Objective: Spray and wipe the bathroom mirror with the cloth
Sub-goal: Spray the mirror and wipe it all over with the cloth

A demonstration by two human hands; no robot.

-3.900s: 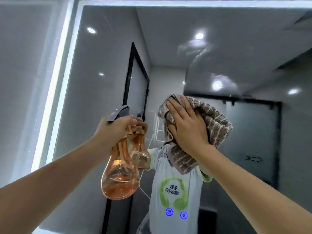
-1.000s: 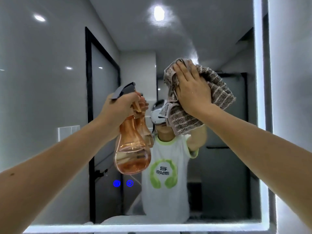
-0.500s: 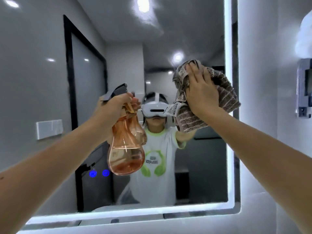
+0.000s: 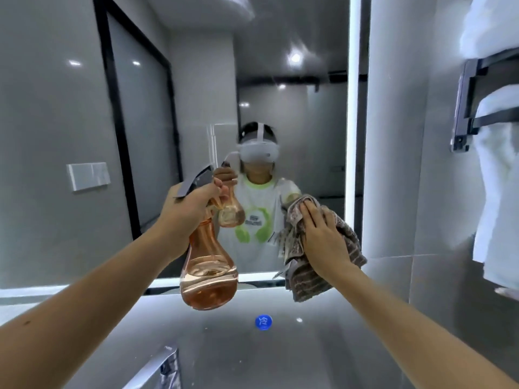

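Striped cloth [image 4: 323,259], 1 pc, pressed flat by right hand [image 4: 323,237] w/ fingers spread, low-right on mirror [image 4: 84,108]; left hand [image 4: 188,211] fist-wrapped round 1 orange spray bottle [image 4: 207,265], upright.

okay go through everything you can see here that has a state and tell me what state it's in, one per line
Spray bottle: upright, partly filled with orange liquid, held by the left hand.
Cloth: bunched, pressed flat on the mirror by the right hand.
Mirror: edge light lit.
Towel rack: hung with white towels.
Blue indicator: lit.

Striped brown cloth [image 4: 323,265] pressed flat against the mirror's [image 4: 309,108] lower right corner.
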